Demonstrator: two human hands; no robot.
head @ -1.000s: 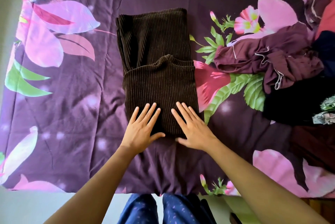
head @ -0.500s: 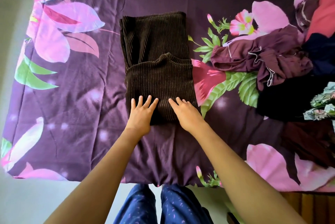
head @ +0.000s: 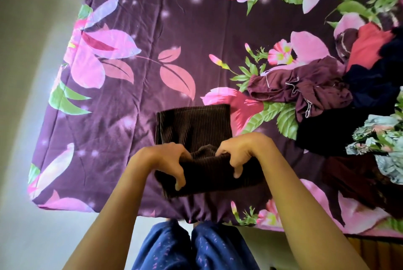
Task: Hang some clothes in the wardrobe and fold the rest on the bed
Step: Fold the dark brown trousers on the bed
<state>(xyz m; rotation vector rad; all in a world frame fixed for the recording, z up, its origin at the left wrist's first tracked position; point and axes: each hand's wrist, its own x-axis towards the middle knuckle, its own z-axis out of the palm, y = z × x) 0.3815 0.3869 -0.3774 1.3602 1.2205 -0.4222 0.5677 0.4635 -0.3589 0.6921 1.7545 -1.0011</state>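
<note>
A dark brown ribbed knit garment (head: 194,130), folded into a compact rectangle, is lying on the bed's purple sheet printed with pink flowers and green leaves (head: 152,29), just below the centre of the frame and near the bed's lower edge. The left hand (head: 161,160) is gripping the garment's near fold at its left end, with its fingers (head: 178,182) curling down over the doubled cloth. The right hand (head: 237,151) is gripping the same fold at its right end, and its fingers (head: 236,171) are hooking over the fabric in the same way. The fold is bunching up between the two hands, while the garment's far half is lying flat on the sheet.

At the right of the frame, loose clothes are lying in a pile: a crumpled maroon garment with pale stitching (head: 301,88) nearest the centre, a black garment (head: 322,132) below it, a red one (head: 370,47) and a navy one (head: 375,86) towards the right edge, and a grey floral fabric (head: 383,138) on top of a dark red piece (head: 353,178). The maroon garment is sitting near the brown one but apart from it. At the bottom centre, the person's blue speckled trousers (head: 192,250) are showing against the bed's edge.
</note>
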